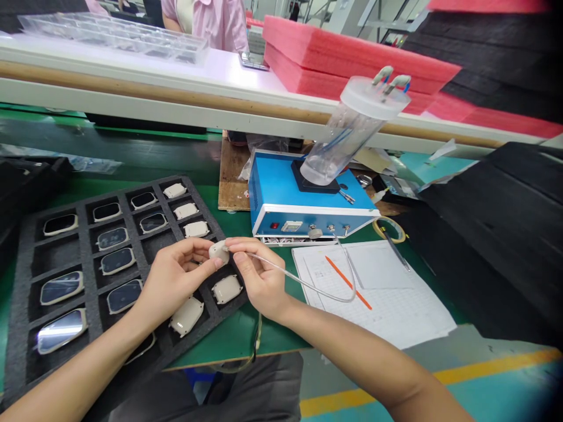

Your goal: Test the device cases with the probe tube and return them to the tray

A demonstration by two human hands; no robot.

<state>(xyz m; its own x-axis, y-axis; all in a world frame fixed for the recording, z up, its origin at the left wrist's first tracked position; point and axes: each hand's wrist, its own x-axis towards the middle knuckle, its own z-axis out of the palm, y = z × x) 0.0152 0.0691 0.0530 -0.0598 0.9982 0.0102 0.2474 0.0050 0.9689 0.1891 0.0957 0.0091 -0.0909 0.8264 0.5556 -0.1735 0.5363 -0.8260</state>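
Over the foam tray (57, 256), the left grip (178, 274) pinches the beige case (219, 253) and the right grip (265, 282) pinches the clear tube (303, 282), best held straight and steady.

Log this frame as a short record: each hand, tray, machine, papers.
left hand: holds a pale watch case
right hand: pinches the clear tube near its end, at the case
black tray: dark watch screens and other pale cases in compartments
blue machine: tube at front, clear cylinder on top
papers: right of tray, orange stick on them
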